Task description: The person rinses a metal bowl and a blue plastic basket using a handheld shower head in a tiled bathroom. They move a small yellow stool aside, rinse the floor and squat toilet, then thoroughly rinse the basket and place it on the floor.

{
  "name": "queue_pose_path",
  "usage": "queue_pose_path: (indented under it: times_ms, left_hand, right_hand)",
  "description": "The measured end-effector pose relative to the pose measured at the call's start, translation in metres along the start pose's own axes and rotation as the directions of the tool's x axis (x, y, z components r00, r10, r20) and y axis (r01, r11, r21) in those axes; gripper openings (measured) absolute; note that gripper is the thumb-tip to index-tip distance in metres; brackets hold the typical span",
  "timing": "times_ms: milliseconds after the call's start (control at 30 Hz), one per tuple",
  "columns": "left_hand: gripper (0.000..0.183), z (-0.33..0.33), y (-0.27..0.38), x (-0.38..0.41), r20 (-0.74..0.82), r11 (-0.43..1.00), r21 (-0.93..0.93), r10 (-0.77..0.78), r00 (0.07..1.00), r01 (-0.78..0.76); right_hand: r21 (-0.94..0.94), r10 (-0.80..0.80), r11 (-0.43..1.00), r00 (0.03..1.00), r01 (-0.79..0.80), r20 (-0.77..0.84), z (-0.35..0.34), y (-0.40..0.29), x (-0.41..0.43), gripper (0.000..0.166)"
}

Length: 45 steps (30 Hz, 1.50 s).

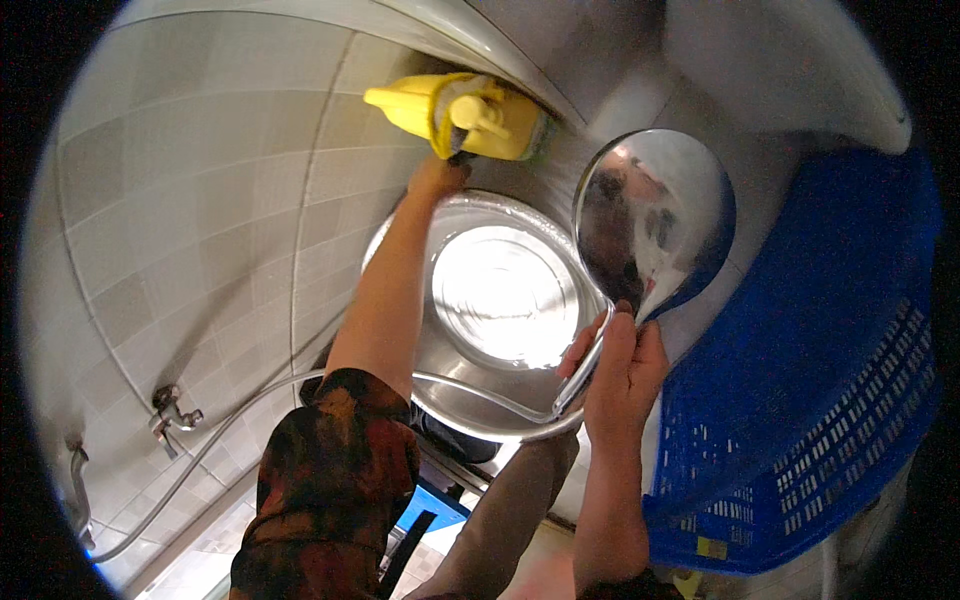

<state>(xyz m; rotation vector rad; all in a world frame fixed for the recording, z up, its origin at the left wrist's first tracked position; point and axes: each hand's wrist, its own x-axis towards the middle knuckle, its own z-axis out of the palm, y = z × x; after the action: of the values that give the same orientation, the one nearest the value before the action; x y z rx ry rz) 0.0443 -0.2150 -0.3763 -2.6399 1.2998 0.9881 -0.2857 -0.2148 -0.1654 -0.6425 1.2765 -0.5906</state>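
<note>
My left hand (439, 178) reaches over the far rim of a round stainless-steel basin (480, 401), right up against a yellow plastic jug (517, 124) with a pump top. Its fingers are partly hidden beside a dark part of the jug, so whether they grip it is unclear. In my right hand (622, 360) is the handle of what looks like a chrome hand shower (652, 217), its large round mirrored face upward at the basin's right rim. A grey hose (480, 390) meets the handle's lower end. A bright reflection fills the basin's bottom.
A large blue plastic basket (810, 360) with slotted sides stands at the right. On the tiled wall (202, 180) at the left is a metal tap (174, 420). The hose runs across under my left forearm. A pale rounded fixture (810, 67) bounds the upper right.
</note>
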Motion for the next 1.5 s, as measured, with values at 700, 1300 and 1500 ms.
queue_pose_path:
  times_ms: [700,1300,1500]
  left_hand:
    - [0.046,0.024,-0.048,0.058,-0.09,0.848,0.524,0.139,0.986,-0.071]
    - [0.031,-0.069,0.168,-0.207,0.181,0.042,-0.979,-0.253,0.951,0.197]
    - [0.043,-0.054,0.177,-0.138,0.194,-0.68,-0.709,0.063,0.979,0.184]
  right_hand:
    - [0.164,0.014,0.985,0.98,-0.047,0.2,-0.019,0.023,0.007,0.033]
    - [0.239,0.029,0.971,1.0,-0.026,-0.009,-0.066,-0.032,-0.059,0.036]
    - [0.239,0.026,0.971,0.999,-0.016,-0.038,-0.076,-0.061,-0.076,0.028]
